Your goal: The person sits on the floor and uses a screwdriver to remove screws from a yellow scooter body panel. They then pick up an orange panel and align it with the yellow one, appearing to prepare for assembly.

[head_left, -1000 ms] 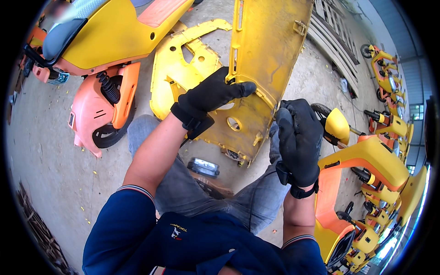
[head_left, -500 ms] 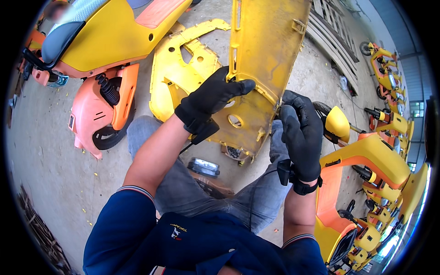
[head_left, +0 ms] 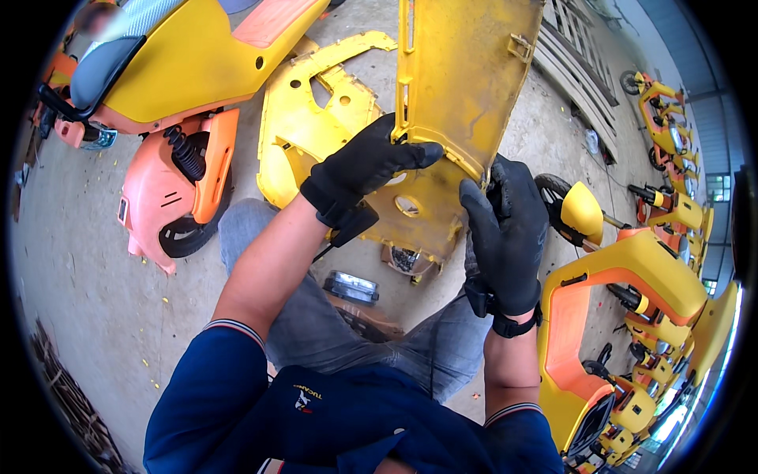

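A large scuffed yellow plastic body panel (head_left: 466,75) is held up before me, its inner side with clip slots, ribs and a round hole facing me. My black-gloved left hand (head_left: 367,166) is closed on its left edge at the bend, thumb lying across the front. On the opposite edge, my gloved right hand (head_left: 509,233) has its thumb against the panel's lower part and its bent fingers by the rim at the bend. Part of that contact is hidden by the glove.
Beyond my left hand a second yellow panel (head_left: 308,110) lies on the concrete. Scooters stand at upper left (head_left: 181,71) and close at right (head_left: 632,261), with several more behind. A wooden pallet (head_left: 580,75) lies far right. A lamp-like clear part (head_left: 351,287) sits between my legs.
My right hand has shifted slightly left and its thumb has moved inward over the panel. The panel's upper part has tilted a little to the right. My left hand keeps its hold.
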